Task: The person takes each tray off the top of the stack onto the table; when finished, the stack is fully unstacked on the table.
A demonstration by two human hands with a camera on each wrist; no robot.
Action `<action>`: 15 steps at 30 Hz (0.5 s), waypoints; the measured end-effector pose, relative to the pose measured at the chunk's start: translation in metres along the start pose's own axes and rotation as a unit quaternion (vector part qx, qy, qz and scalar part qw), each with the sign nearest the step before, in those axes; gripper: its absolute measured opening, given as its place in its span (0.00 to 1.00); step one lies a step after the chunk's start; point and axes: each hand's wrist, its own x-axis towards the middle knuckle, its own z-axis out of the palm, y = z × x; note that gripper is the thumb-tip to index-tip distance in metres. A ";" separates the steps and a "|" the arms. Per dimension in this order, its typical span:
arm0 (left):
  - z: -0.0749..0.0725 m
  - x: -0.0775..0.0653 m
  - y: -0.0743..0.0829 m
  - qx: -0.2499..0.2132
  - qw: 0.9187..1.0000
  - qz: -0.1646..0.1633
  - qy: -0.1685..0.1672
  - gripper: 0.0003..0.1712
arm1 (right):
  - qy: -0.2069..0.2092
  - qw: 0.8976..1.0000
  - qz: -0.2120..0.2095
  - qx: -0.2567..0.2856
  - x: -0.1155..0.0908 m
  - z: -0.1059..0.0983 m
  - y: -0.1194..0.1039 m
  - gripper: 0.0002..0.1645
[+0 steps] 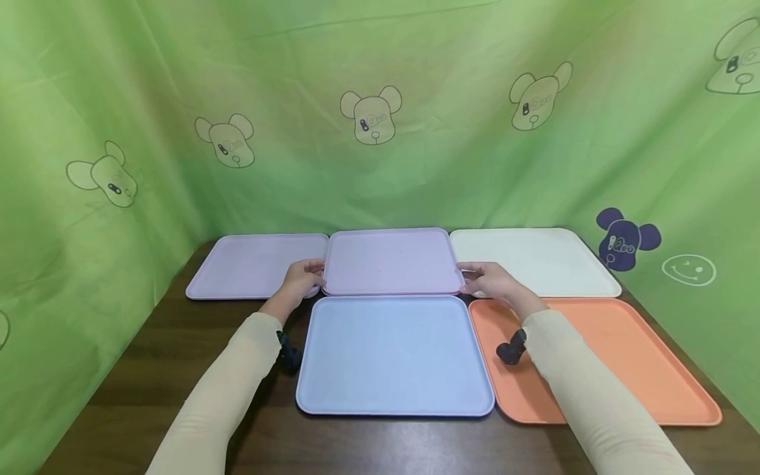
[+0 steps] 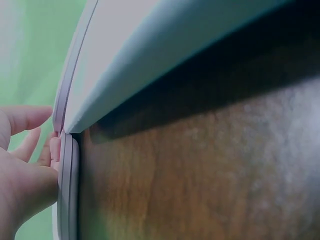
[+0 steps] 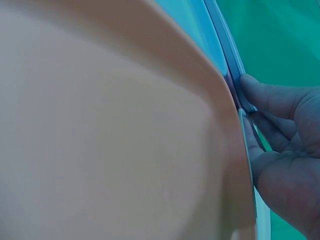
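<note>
Both hands are at the back middle purple tray (image 1: pixel 388 261), one at each short side. In the head view its front edge shows a double rim line. My left hand (image 1: pixel 301 282) holds the left edge near the front corner, the thumb toward me. My right hand (image 1: pixel 488 280) grips the opposite edge. In the right wrist view that hand (image 3: pixel 285 135) has its thumb against the rim and its other fingers lower, partly hidden by the trays. A blue tray (image 1: pixel 394 356) lies directly in front of the purple one, their edges close together.
Another purple tray (image 1: pixel 261 264) lies at the back left, under the left fingertips in the head view. A white tray (image 1: pixel 522 257) is at the back right, and an orange tray (image 1: pixel 629 363) lies beneath the right forearm. A green patterned curtain (image 1: pixel 380 178) hangs behind the brown table (image 1: pixel 130 396).
</note>
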 end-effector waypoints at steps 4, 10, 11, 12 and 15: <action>-0.001 0.001 0.002 -0.012 1.000 0.005 -0.008 0.32 | 0.001 1.000 -0.001 -0.001 0.000 -0.001 -0.001 0.42; -0.003 0.000 0.005 -0.037 0.999 0.008 -0.006 0.32 | -0.002 1.000 -0.004 -0.001 0.000 -0.002 -0.003 0.42; -0.003 0.000 0.005 -0.042 0.999 0.007 -0.005 0.33 | -0.002 1.000 -0.004 0.000 0.001 -0.001 -0.003 0.42; -0.004 0.000 0.004 -0.046 0.999 0.005 -0.004 0.33 | -0.003 1.000 -0.005 0.002 0.000 -0.001 -0.004 0.42; -0.004 -0.001 0.001 -0.062 0.998 -0.004 -0.005 0.35 | -0.007 1.000 -0.005 0.004 0.001 0.001 -0.003 0.42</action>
